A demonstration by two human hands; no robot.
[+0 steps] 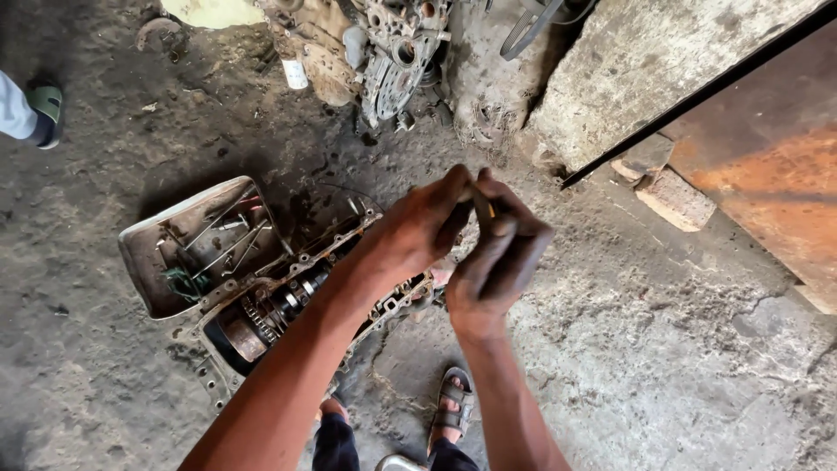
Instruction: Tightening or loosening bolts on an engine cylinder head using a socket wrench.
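While both sets of fingers pinch together over a thin dark tool (482, 208), the left hand (418, 228) and right hand (501, 262) meet above the far end of an opened engine block (288, 301) lying on the dirt floor (663, 349). What the tool is, I cannot tell. Left of the block sits a dented metal pan (148, 262) holding loose rods. Greasy fingers could let the tool slip and drop into the exposed chain and gears, or onto the sandalled foot (452, 406) nearby.
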